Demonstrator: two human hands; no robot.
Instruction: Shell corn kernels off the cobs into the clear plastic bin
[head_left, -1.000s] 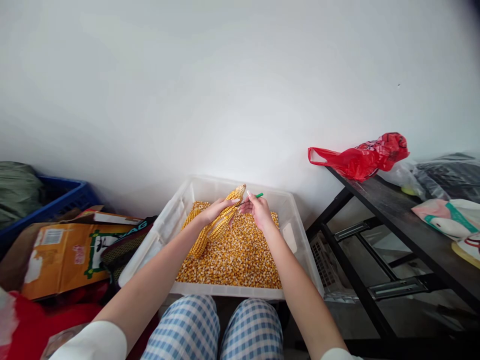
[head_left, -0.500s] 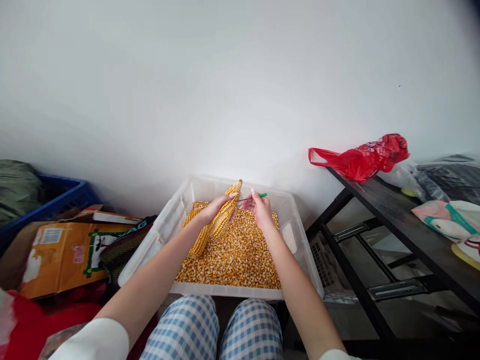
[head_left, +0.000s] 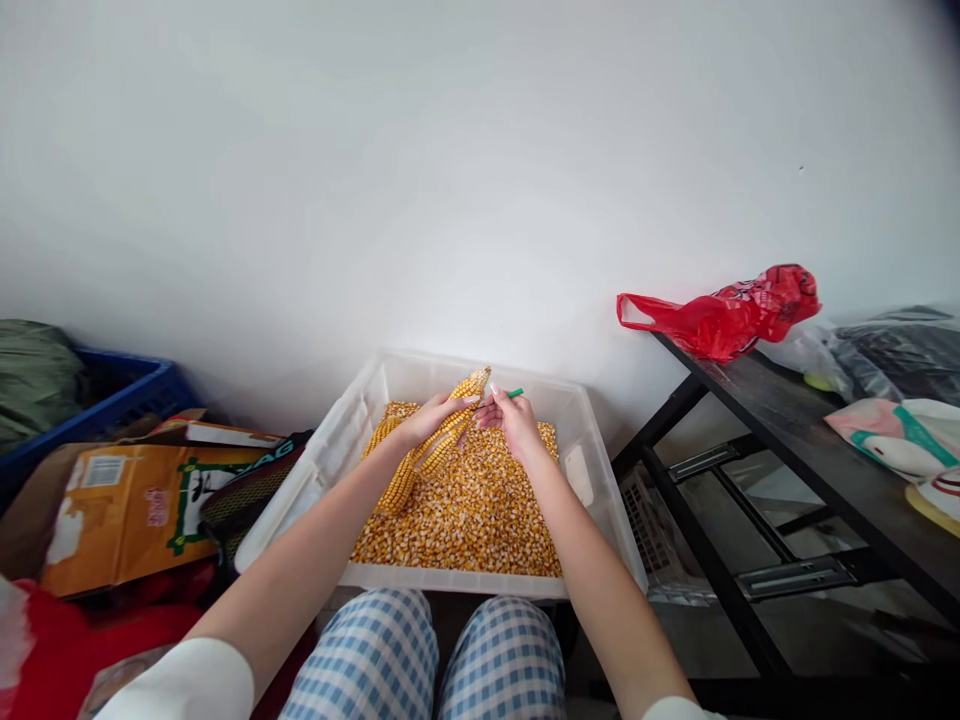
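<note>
An ear of corn point(head_left: 474, 384) is held in the left grip point(head_left: 435, 416) above a translucent bin point(head_left: 457, 578) of kernels point(head_left: 480, 510), a green-handled tool point(head_left: 514, 393) pinched in the right grip point(head_left: 512, 420) beside it. The bin is set before a white wall point(head_left: 480, 180), flanked at left by an orange carton point(head_left: 146, 515) and a blue crate point(head_left: 159, 385), at right by a dark surface point(head_left: 795, 415) on which a red plastic bag point(head_left: 724, 322) is crumpled.

Held cob point(head_left: 472, 385) and green tool point(head_left: 515, 393) are partly hidden, blue crate point(head_left: 156, 384) cut off.
</note>
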